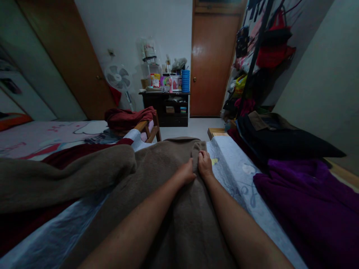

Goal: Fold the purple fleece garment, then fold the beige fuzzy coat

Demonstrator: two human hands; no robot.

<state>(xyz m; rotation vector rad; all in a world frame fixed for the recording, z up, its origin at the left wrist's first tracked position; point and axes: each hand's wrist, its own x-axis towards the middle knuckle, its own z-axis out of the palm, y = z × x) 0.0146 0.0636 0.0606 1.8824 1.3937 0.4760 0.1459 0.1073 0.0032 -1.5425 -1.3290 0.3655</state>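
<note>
A brown fleecy coat [157, 164] lies spread over the bed in front of me, one sleeve [70, 175] stretched out to the left. My left hand [185, 172] is closed on the coat's cloth near its far right edge. Right beside it, my right hand [205, 163] grips a bunched fold [196, 149] of the same coat. Both arms reach forward over the garment. The fingertips are partly hidden in the cloth.
To the right lie a folded purple garment [311, 198] and a dark folded pile [280, 134] on the pale bedsheet [238, 175]. A red-brown cloth [129, 117] hangs over the wooden bed end [153, 130]. Beyond stand a fan [119, 77], a dark cabinet [165, 108] and a door [214, 63].
</note>
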